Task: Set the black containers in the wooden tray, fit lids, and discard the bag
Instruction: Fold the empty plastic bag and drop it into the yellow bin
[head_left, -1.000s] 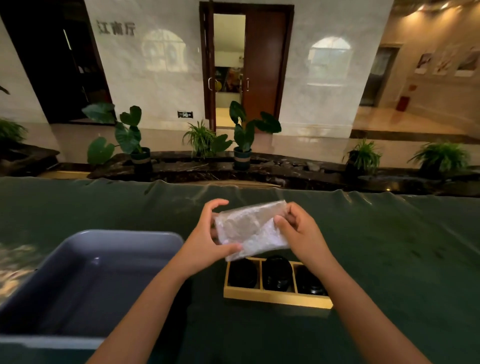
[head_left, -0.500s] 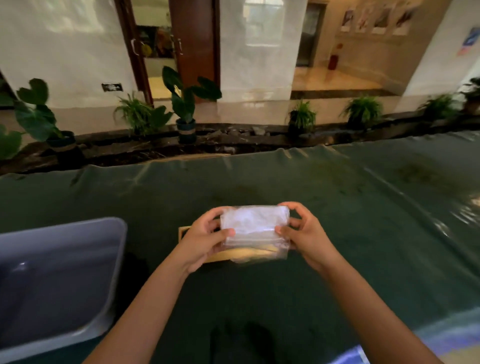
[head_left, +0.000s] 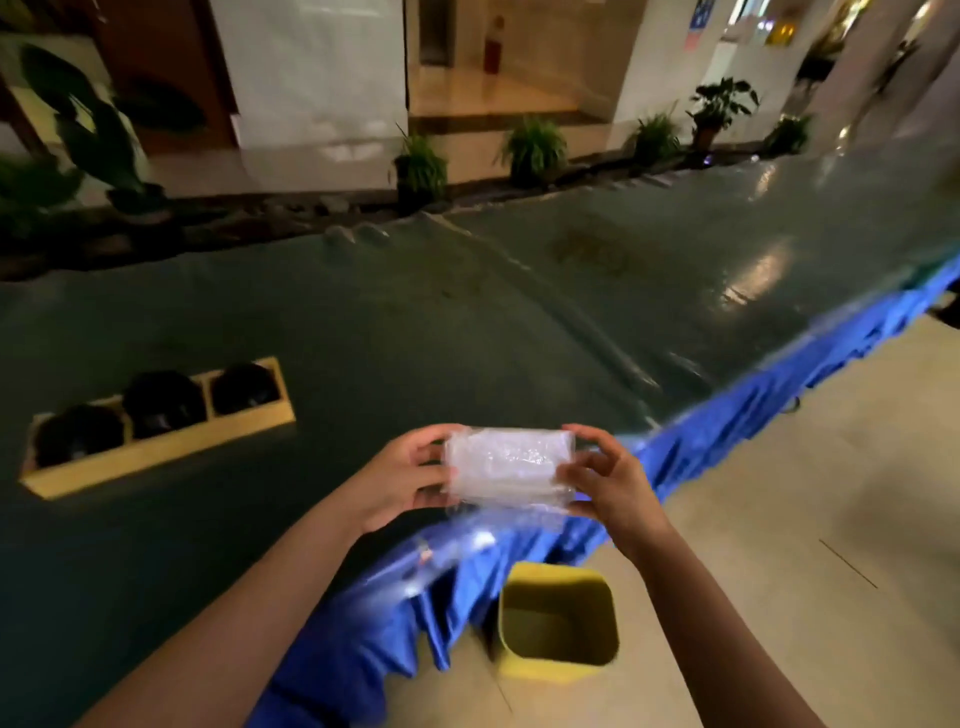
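Note:
A folded clear plastic bag is held flat between my left hand and my right hand, one at each end, above the table's front edge. At the left, on the green tablecloth, lies the wooden tray with three compartments. Each compartment holds a black container with a dark rounded top; whether lids sit on them is hard to tell. A yellow bin stands open on the floor, directly below the bag.
The green-covered table has a blue skirt along its front edge. Beige floor lies to the right. Potted plants line the far side of the table.
The view has swung right and down. The bag, still in both hands, has moved from above the tray to the table's edge over the yellow bin. The grey tub has left the view.

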